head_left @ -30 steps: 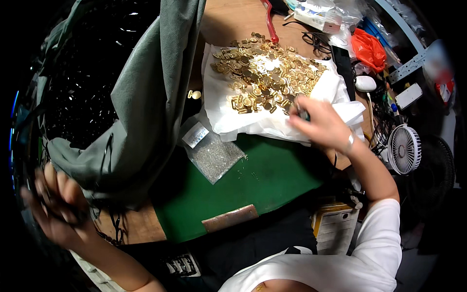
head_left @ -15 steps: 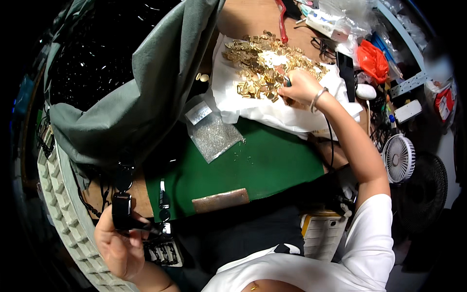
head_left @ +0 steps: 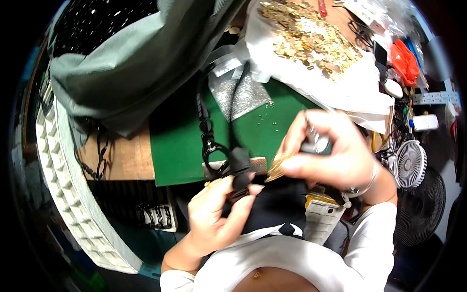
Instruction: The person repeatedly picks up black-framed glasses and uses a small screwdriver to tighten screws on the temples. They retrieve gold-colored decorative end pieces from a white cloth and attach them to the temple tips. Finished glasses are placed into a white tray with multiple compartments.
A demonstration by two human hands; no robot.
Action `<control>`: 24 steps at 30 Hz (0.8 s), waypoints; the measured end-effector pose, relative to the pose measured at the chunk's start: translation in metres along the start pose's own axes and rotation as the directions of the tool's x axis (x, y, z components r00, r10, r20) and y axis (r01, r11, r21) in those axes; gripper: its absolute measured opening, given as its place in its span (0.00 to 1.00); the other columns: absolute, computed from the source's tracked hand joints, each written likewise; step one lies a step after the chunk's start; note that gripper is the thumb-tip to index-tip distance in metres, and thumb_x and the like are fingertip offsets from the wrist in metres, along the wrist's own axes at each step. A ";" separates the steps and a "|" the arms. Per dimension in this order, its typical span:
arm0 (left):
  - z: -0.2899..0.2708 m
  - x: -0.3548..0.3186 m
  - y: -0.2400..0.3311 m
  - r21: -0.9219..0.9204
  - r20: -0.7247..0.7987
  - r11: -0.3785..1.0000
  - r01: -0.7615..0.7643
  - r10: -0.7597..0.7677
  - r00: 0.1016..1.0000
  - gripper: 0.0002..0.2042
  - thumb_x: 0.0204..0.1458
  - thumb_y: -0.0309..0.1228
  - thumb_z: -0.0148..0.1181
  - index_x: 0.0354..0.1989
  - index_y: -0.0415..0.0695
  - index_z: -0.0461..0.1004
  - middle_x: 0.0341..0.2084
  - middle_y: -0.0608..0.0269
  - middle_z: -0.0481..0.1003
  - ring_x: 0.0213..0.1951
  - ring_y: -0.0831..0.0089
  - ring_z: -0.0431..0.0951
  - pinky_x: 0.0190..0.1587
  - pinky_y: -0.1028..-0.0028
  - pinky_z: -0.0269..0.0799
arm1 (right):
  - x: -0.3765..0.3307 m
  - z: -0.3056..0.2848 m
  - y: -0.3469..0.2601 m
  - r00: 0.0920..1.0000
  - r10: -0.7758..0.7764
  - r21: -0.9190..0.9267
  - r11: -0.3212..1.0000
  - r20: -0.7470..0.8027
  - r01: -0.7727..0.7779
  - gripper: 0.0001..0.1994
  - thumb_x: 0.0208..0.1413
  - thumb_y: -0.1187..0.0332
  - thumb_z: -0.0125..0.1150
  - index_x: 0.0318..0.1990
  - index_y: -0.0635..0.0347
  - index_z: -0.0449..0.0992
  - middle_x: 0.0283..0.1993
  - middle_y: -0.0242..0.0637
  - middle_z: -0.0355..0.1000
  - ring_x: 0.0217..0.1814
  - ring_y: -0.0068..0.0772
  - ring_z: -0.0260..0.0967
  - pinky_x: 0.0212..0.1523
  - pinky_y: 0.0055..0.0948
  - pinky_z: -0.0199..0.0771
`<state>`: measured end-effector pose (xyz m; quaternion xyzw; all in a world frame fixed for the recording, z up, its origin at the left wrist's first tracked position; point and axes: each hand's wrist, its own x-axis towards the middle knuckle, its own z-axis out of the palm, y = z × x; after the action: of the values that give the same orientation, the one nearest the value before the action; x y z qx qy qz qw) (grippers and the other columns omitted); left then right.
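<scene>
My left hand (head_left: pixel 216 216) is closed on a black linked strap (head_left: pixel 209 129) with round and oblong segments, which loops up over the green mat (head_left: pixel 180 165). Between the thumb and fingers of my right hand (head_left: pixel 340 151) is a thin gold-coloured piece (head_left: pixel 276 168), held close to the strap's end just above the mat's front edge. A shiny tool (head_left: pixel 317 142), blurred so its kind is unclear, also sits in that hand. Beyond lies a heap of small gold-coloured metal pieces (head_left: pixel 316 41) on white sheeting (head_left: pixel 272 63).
A clear bag of tiny silvery bits (head_left: pixel 238 97) lies on the mat, some bits loose beside it. A flat textured block (head_left: pixel 211 170) is at its front edge. Grey-green fabric (head_left: pixel 131 82) bulges at left. A small white fan (head_left: pixel 409 164) stands at right.
My right hand has come back from the gold heap with a gold-coloured piece. My left hand has moved right and up with the strap, and the two now meet. The view has shifted.
</scene>
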<state>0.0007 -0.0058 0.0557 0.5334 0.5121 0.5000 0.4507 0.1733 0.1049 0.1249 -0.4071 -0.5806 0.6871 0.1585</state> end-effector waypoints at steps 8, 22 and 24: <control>0.006 0.008 0.002 0.176 -0.040 0.978 -0.113 0.122 0.992 0.13 0.39 0.18 0.57 0.37 0.33 0.70 0.21 0.60 0.73 0.19 0.72 0.70 0.22 0.78 0.64 | 0.011 0.022 0.028 0.943 -0.333 -0.152 0.932 0.005 0.330 0.08 0.46 0.72 0.60 0.26 0.65 0.67 0.24 0.33 0.67 0.27 0.17 0.65 0.26 0.18 0.64; 0.013 0.013 0.004 0.289 -0.056 0.943 -0.162 0.186 0.981 0.05 0.43 0.19 0.53 0.29 0.36 0.72 0.14 0.65 0.73 0.16 0.72 0.72 0.21 0.77 0.64 | 0.021 0.016 0.032 0.925 -0.377 -0.220 0.899 0.045 0.377 0.12 0.41 0.72 0.65 0.32 0.63 0.69 0.28 0.31 0.69 0.25 0.13 0.62 0.25 0.15 0.62; 0.017 0.012 0.001 0.313 -0.085 0.934 -0.173 0.209 0.974 0.04 0.43 0.19 0.53 0.29 0.36 0.71 0.14 0.65 0.72 0.16 0.72 0.71 0.20 0.77 0.64 | 0.021 0.019 0.031 0.938 -0.345 -0.165 0.926 -0.014 0.338 0.12 0.41 0.73 0.66 0.31 0.63 0.68 0.29 0.33 0.70 0.27 0.14 0.63 0.26 0.15 0.63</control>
<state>0.0174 0.0069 0.0564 0.6136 0.5540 0.4871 0.2817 0.1539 0.0978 0.0887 -0.3260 -0.6924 0.5911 0.2548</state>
